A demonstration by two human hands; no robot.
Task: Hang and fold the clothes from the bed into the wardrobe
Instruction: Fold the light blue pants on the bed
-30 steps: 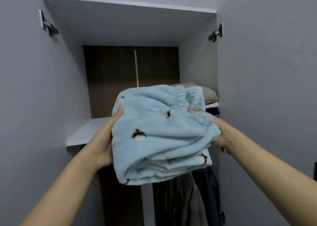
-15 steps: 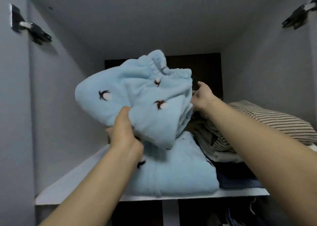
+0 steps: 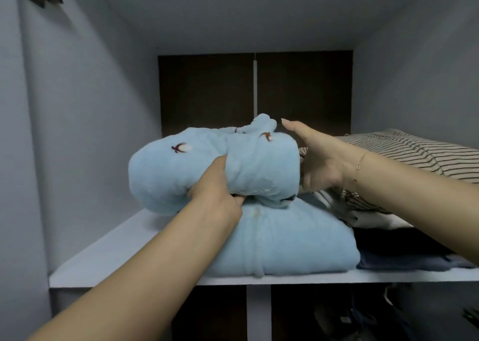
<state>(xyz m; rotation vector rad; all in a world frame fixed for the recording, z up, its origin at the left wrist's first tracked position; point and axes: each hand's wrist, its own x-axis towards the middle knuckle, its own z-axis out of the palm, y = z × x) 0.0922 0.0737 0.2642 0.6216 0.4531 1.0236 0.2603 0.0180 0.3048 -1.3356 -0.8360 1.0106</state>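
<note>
Shelf (image 3: 108, 257), near edge. Left hand (image 3: 215, 198) gripped bundle (image 3: 207, 169) atop blue stack (image 3: 285, 239). Right hand (image 3: 318, 159), fingers straight, steadied its 3 o'clock side. Striped pile (image 3: 414, 151) further at 3. Placement nearly finished; release pending.

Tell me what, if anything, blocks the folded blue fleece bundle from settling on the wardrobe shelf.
Nothing visible blocks it. The blue fleece bundle already rests on the folded blue garment lying on the shelf. The left hand grips its front; the right hand lies open against its right side, with the striped pile beside it.
</note>
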